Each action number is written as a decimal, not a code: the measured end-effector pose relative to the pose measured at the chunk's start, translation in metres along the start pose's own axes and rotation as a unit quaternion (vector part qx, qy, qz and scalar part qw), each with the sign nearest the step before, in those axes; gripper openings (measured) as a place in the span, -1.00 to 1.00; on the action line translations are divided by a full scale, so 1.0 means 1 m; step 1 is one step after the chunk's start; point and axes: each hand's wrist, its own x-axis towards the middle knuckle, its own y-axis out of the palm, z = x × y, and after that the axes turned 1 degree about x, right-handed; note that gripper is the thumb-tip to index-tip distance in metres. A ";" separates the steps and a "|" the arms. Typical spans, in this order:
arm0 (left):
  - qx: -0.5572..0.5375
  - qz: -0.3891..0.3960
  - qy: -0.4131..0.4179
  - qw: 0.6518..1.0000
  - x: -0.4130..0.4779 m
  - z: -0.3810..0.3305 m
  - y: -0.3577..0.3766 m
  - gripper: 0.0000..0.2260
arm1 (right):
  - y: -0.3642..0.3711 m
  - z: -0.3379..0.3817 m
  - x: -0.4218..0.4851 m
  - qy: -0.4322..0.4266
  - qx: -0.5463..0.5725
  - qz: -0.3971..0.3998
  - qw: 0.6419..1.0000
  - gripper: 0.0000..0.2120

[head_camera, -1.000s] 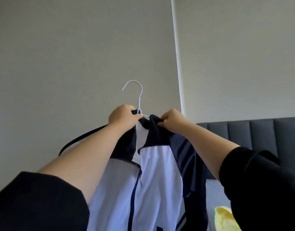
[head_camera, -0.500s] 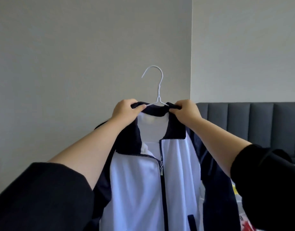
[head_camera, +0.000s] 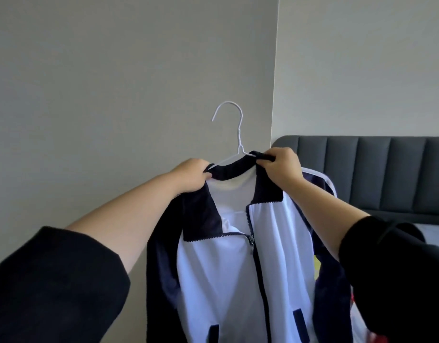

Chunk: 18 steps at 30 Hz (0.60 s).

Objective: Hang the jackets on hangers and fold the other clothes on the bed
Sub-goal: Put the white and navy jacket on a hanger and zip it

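jacket | left hand, right hand raised, pinching collar | hanger seemingly inside

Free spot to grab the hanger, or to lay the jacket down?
Hanger hook, above the collar between left hand and right hand, is bare. Collar ends are crowded by both grips. Bed: only a strip under the headboard shows; jacket hides the rest.

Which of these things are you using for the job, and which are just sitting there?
For the job: white and navy zip-up jacket, thin white wire hanger inside its collar, left hand and right hand gripping that collar.
Just there: dark grey padded headboard, plain grey wall.
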 end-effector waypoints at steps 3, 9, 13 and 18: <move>0.012 -0.115 -0.018 0.993 0.002 -0.005 0.017 -0.84 | -0.007 -0.011 -0.001 -0.009 -0.005 0.022 1.000 -0.86; 0.046 -0.248 -0.063 0.966 -0.002 -0.004 0.032 -0.71 | -0.052 -0.075 -0.005 0.144 -0.055 -0.033 0.987 -0.55; 0.027 -0.272 -0.050 0.961 -0.002 -0.015 0.033 -0.77 | -0.059 -0.074 -0.016 0.112 -0.148 -0.035 0.982 -0.67; 0.009 -0.278 -0.017 0.960 0.001 -0.042 0.034 -0.75 | -0.044 -0.041 -0.014 -0.033 -0.094 -0.025 0.995 -0.83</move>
